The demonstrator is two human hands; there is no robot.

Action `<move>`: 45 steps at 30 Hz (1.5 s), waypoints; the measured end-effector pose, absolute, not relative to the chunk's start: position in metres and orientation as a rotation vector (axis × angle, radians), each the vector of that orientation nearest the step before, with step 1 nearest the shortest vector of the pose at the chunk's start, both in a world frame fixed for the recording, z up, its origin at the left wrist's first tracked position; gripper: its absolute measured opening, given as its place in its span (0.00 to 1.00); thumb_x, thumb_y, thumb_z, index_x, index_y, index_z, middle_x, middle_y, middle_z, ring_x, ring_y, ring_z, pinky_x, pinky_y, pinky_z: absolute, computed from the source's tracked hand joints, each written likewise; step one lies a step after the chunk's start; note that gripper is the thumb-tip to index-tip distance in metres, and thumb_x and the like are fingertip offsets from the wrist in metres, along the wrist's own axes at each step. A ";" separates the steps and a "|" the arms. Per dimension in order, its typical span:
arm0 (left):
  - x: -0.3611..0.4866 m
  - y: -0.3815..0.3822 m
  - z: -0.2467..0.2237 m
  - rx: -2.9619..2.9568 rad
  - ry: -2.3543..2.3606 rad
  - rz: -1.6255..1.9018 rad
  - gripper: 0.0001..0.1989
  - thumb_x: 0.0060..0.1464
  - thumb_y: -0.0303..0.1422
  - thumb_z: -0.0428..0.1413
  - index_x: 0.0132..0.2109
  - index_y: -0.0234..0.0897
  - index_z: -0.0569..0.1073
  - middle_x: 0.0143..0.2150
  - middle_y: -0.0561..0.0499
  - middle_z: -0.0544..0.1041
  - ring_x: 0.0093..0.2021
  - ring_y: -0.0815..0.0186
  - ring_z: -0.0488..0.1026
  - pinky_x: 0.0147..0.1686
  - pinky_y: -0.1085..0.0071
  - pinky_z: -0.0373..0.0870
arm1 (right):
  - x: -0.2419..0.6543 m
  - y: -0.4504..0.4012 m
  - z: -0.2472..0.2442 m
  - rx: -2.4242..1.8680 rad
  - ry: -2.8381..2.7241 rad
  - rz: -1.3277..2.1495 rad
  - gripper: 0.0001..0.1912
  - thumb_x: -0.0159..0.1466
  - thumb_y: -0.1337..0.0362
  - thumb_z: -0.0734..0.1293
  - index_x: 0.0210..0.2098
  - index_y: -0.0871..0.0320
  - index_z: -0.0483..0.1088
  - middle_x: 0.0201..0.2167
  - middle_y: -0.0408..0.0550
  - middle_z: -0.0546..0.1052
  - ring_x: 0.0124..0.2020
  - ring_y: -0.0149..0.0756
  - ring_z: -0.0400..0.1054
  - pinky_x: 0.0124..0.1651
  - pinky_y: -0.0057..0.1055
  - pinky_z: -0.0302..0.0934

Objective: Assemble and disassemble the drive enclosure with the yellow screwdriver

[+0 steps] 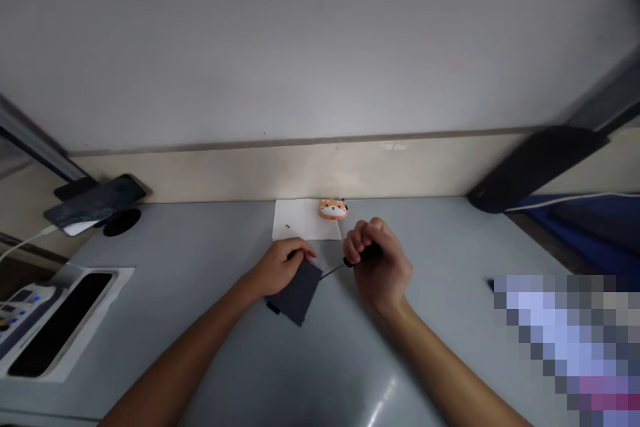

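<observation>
My left hand [285,267] grips the upper left part of a flat dark grey rectangular case [301,293], holding it tilted over the desk. A short black tab sticks out at the case's lower left. My right hand [383,267] is closed around the black handle of a screwdriver [334,271]. Its thin metal shaft points left, and the tip meets the case's right edge; the exact contact spot is too small to make out. Behind my hands lies a white sheet of paper [295,215] with a couple of tiny dark pieces [287,226], perhaps screws.
An orange animal-face case [333,209] sits on the paper's right side. At left are a phone on a stand [95,203], a dark phone-like slab [63,323] on white paper and a power strip [23,313]. A black object [537,167] leans at right, near a blurred-out screen [575,347].
</observation>
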State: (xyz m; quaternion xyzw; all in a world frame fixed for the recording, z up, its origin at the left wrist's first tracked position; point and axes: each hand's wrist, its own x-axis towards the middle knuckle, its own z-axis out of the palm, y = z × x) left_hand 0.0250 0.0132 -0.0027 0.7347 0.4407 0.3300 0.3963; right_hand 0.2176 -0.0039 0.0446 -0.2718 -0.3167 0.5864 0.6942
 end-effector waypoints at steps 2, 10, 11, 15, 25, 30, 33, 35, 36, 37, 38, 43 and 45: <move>0.025 0.013 -0.002 1.863 1.120 0.837 0.14 0.63 0.24 0.48 0.41 0.38 0.80 0.41 0.50 0.82 0.44 0.65 0.78 0.49 0.68 0.71 | 0.217 -0.004 0.044 -0.605 -0.717 1.343 0.17 0.65 0.62 0.67 0.23 0.55 0.59 0.22 0.40 0.59 0.20 0.28 0.55 0.25 0.34 0.43; 0.025 0.014 -0.003 1.865 1.118 0.842 0.14 0.63 0.24 0.49 0.40 0.38 0.80 0.41 0.50 0.83 0.44 0.65 0.78 0.49 0.68 0.72 | 0.220 -0.005 0.047 -0.564 -0.734 1.404 0.15 0.65 0.63 0.66 0.23 0.55 0.60 0.22 0.40 0.59 0.19 0.28 0.54 0.26 0.34 0.42; 0.026 0.014 -0.003 1.865 1.121 0.844 0.14 0.63 0.24 0.49 0.40 0.38 0.80 0.41 0.50 0.83 0.43 0.65 0.78 0.49 0.68 0.72 | 0.220 -0.006 0.049 -0.553 -0.727 1.421 0.15 0.65 0.63 0.65 0.23 0.55 0.60 0.21 0.40 0.58 0.19 0.28 0.54 0.26 0.34 0.42; 0.026 0.014 -0.004 1.868 1.115 0.852 0.14 0.64 0.24 0.49 0.41 0.38 0.80 0.41 0.51 0.83 0.43 0.66 0.79 0.49 0.69 0.72 | 0.215 -0.012 0.053 -0.534 -0.703 1.550 0.15 0.66 0.63 0.64 0.24 0.55 0.60 0.21 0.40 0.58 0.19 0.28 0.52 0.26 0.34 0.41; 0.026 0.014 -0.003 1.859 1.157 0.836 0.13 0.65 0.28 0.50 0.42 0.39 0.80 0.40 0.51 0.83 0.41 0.64 0.79 0.49 0.67 0.73 | 0.195 -0.030 0.042 -0.470 -0.793 1.711 0.15 0.66 0.62 0.66 0.24 0.56 0.61 0.21 0.39 0.61 0.18 0.27 0.53 0.25 0.33 0.42; 0.026 0.014 -0.001 1.852 1.141 0.832 0.13 0.65 0.27 0.50 0.41 0.38 0.79 0.39 0.51 0.82 0.40 0.65 0.78 0.49 0.68 0.72 | 0.196 -0.030 0.043 -0.458 -0.761 1.718 0.15 0.66 0.62 0.66 0.24 0.56 0.61 0.20 0.39 0.61 0.19 0.27 0.53 0.25 0.32 0.42; 0.026 0.014 -0.002 1.857 1.137 0.830 0.13 0.65 0.27 0.50 0.41 0.38 0.79 0.40 0.51 0.82 0.41 0.65 0.78 0.49 0.67 0.72 | 0.196 -0.030 0.045 -0.444 -0.747 1.722 0.14 0.66 0.63 0.66 0.24 0.56 0.61 0.21 0.39 0.61 0.19 0.27 0.53 0.25 0.32 0.42; 0.025 0.014 -0.003 1.865 1.134 0.824 0.13 0.65 0.27 0.49 0.42 0.39 0.79 0.40 0.51 0.82 0.42 0.65 0.78 0.49 0.68 0.71 | 0.195 -0.031 0.045 -0.439 -0.741 1.719 0.14 0.66 0.63 0.66 0.24 0.56 0.61 0.21 0.39 0.61 0.19 0.27 0.53 0.26 0.32 0.42; 0.025 0.014 -0.003 1.867 1.135 0.824 0.13 0.65 0.27 0.49 0.42 0.39 0.79 0.40 0.51 0.82 0.42 0.65 0.78 0.49 0.68 0.71 | 0.195 -0.031 0.046 -0.438 -0.739 1.719 0.14 0.66 0.63 0.66 0.24 0.56 0.61 0.21 0.39 0.61 0.19 0.27 0.53 0.26 0.32 0.42; 0.025 0.014 -0.004 1.866 1.135 0.823 0.13 0.65 0.27 0.49 0.42 0.39 0.79 0.40 0.51 0.82 0.42 0.65 0.78 0.49 0.68 0.71 | 0.195 -0.032 0.045 -0.438 -0.740 1.722 0.14 0.66 0.63 0.66 0.24 0.56 0.61 0.21 0.39 0.61 0.19 0.27 0.53 0.25 0.33 0.42; 0.025 0.014 -0.004 1.864 1.134 0.822 0.13 0.66 0.27 0.49 0.42 0.39 0.79 0.40 0.51 0.82 0.42 0.65 0.78 0.48 0.68 0.71 | 0.195 -0.032 0.045 -0.440 -0.743 1.725 0.14 0.66 0.63 0.65 0.24 0.56 0.61 0.21 0.39 0.61 0.19 0.27 0.53 0.25 0.33 0.42; 0.025 0.015 -0.003 1.849 1.127 0.824 0.12 0.66 0.27 0.49 0.38 0.37 0.77 0.39 0.51 0.82 0.41 0.65 0.78 0.49 0.68 0.71 | 0.194 -0.033 0.043 -0.458 -0.801 1.742 0.15 0.66 0.63 0.66 0.24 0.56 0.61 0.21 0.39 0.62 0.18 0.26 0.54 0.25 0.32 0.41; 0.026 0.015 -0.003 1.842 1.123 0.832 0.13 0.66 0.27 0.49 0.36 0.37 0.76 0.38 0.50 0.82 0.41 0.65 0.78 0.49 0.68 0.71 | 0.194 -0.033 0.042 -0.455 -0.835 1.734 0.15 0.66 0.63 0.66 0.24 0.56 0.61 0.21 0.39 0.62 0.18 0.26 0.54 0.25 0.32 0.42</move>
